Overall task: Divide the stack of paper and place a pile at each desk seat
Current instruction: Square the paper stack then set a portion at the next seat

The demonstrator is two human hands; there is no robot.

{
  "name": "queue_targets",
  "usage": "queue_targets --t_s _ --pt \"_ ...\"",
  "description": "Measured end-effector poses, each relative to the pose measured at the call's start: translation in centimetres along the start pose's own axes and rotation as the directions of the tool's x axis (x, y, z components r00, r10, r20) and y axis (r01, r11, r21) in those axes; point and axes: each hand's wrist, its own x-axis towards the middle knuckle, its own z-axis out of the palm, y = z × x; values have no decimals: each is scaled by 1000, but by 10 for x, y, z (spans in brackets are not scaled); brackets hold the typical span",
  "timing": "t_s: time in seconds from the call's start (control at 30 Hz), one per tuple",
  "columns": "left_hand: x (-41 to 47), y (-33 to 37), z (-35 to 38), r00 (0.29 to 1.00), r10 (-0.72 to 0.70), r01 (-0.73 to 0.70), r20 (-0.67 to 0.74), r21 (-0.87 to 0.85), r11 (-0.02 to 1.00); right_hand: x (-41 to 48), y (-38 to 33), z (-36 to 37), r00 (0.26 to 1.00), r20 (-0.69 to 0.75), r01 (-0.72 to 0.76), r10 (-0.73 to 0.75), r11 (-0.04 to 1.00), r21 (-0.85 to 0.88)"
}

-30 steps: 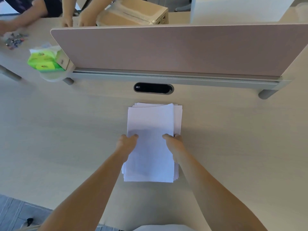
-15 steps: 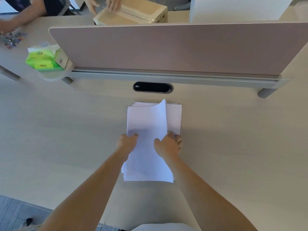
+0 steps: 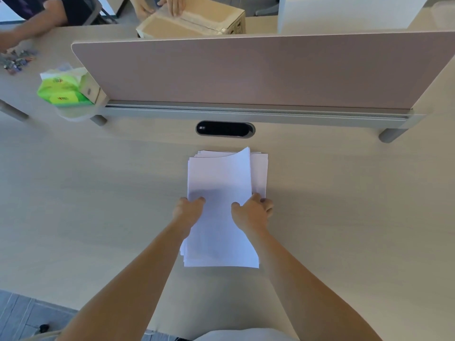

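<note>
A stack of white paper (image 3: 219, 183) lies on the light wooden desk (image 3: 98, 205) in front of me, its sheets slightly fanned. My left hand (image 3: 188, 209) grips the stack's left edge, thumb on top. My right hand (image 3: 253, 211) pinches the right edge of the top sheets, thumb above and fingers beneath them. Those top sheets curl upward at the far right corner, apart from the sheets below.
A pinkish divider panel (image 3: 246, 70) stands across the desk behind a black cable slot (image 3: 225, 129). A green tissue pack (image 3: 62, 91) sits at its left end. Beyond the panel, another person's hands (image 3: 157, 6) rest on a cardboard box (image 3: 192, 20). Small items (image 3: 14, 61) lie far left.
My right hand has slid under the right edge and lifted the top sheets, which now curl up. The other person's hands moved onto the box.
</note>
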Motion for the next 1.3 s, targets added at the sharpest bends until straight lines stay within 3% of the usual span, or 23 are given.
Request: queue_targets --t_s 0.27,0.33,0.4,0.5,0.6,0.7,0.83,0.97,1.03,1.17,1.3 --pt "-2 0 4 1000 4 -4 10 -36 999 -12 -7 6 988 -86 122 -131 988 -97" --pt "-3 1 4 1000 7 -7 3 -37 999 -12 -5 6 987 -110 128 -117 986 104" --pt "-3 2 3 1000 12 -13 -9 -36 999 -6 -4 0 999 -53 20 -2 940 341" --pt "-4 3 2 1000 20 -20 -16 -33 999 13 3 -9 991 101 -123 91 916 382" --pt "-3 3 -1 1000 23 -24 -9 -54 998 19 7 -20 983 179 -41 -37 909 414" --pt "-3 5 -15 998 55 -55 -3 -88 995 14 5 -34 972 168 61 -162 870 489" --pt "-9 30 -47 979 199 -201 -41 -341 918 -1 -7 -52 921 161 196 -355 779 596" --pt "-32 50 -82 947 316 -230 55 -570 789 -30 -31 -66 834 36 404 -550 655 639" --pt "-44 52 -94 916 401 -333 -2 -561 758 -47 -46 -65 802 6 458 -598 621 637" --pt "-70 42 -124 815 508 -574 -280 -515 637 -73 -73 -41 749 -62 562 -659 584 586" --pt "-75 15 -166 761 500 -648 -413 -507 568 -99 -97 -2 705 -81 605 -705 537 589"
